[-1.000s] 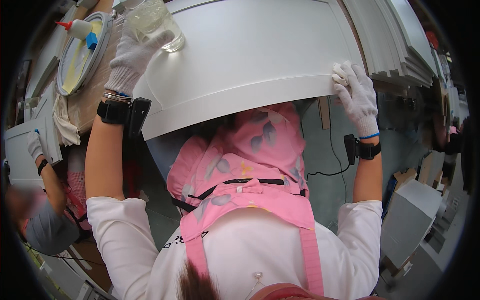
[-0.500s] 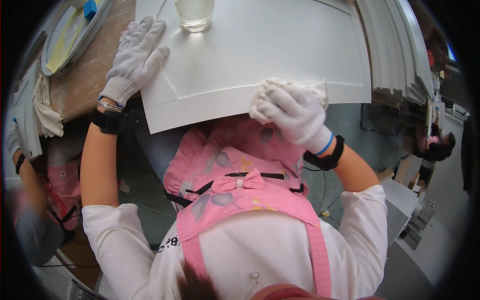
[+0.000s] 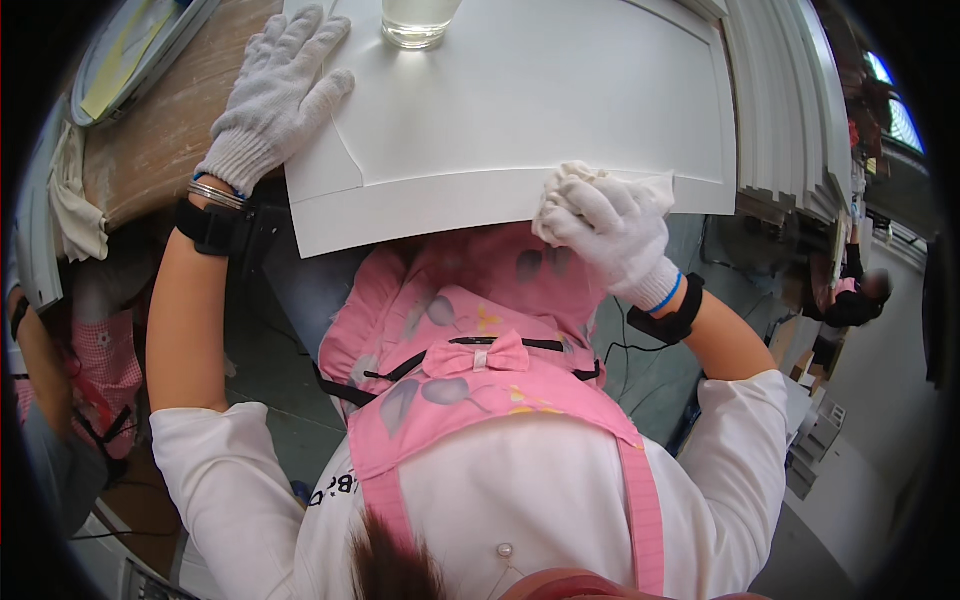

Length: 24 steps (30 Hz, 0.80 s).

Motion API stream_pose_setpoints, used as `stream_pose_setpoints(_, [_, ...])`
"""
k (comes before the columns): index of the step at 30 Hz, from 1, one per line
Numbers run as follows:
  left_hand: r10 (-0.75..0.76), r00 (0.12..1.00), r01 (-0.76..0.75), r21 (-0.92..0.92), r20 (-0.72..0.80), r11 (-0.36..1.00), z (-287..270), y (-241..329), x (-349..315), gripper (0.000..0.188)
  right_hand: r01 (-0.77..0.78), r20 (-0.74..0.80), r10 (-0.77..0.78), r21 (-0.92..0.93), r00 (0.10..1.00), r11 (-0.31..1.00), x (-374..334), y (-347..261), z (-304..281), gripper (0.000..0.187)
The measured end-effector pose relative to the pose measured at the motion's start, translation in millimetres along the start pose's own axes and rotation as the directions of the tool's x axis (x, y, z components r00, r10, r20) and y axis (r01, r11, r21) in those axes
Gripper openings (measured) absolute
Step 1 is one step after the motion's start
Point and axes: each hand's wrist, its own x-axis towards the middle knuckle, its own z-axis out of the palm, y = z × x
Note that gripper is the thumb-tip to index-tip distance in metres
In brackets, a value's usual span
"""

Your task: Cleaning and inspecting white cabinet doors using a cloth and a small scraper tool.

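Note:
A white panel with a grooved border lies on the wooden table before me. My left hand, in a white knit glove, rests flat on the panel's left edge with fingers stretched out. Gloved likewise, my right hand grips a crumpled white cloth against the panel's near edge, right of the middle. A clear glass of pale liquid stands on the panel at the top of the view, cut off by the frame.
White panels stand stacked at the right. On the wooden table at left lies an oval tray with a yellow strip; a beige cloth hangs nearby. A co-worker's arm shows far left, and another person far right.
My right hand has slid the cloth a little rightward along the panel's near edge. My left hand stays flat on the panel. The whole view has shifted slightly.

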Motion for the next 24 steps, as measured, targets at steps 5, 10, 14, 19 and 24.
stream_pose_setpoints(5, [0.013, 1.0, -0.013, -0.033, -0.017, 0.999, -1, -5, -4, 0.058, 0.082, -0.029, -0.08, 0.061, 0.996, 0.995, 3, 2, 5, 0.023])
stream_pose_setpoints(10, [-0.044, 0.999, 0.047, -0.11, 0.028, 0.993, -27, 13, 0, 0.061, -0.089, 0.053, 0.084, 0.103, 0.995, 0.991, -9, 7, 3, 0.018])
stream_pose_setpoints(14, [-0.083, 0.995, 0.095, -0.233, 0.059, 0.968, -30, 19, 0, 0.061, 0.005, -0.087, 0.011, 0.184, 0.996, 0.983, 89, -74, 22, 0.017])
stream_pose_setpoints(19, [-0.087, 0.994, 0.098, -0.22, 0.058, 0.97, -27, 9, -7, 0.061, 0.021, -0.065, -0.005, 0.236, 0.998, 0.971, 95, -68, 14, 0.015])
stream_pose_setpoints(24, [-0.076, 0.997, 0.078, -0.206, 0.018, 0.975, -31, 17, -2, 0.062, -0.102, -0.097, 0.123, 0.194, 0.988, 0.976, 41, -21, 1, 0.019])
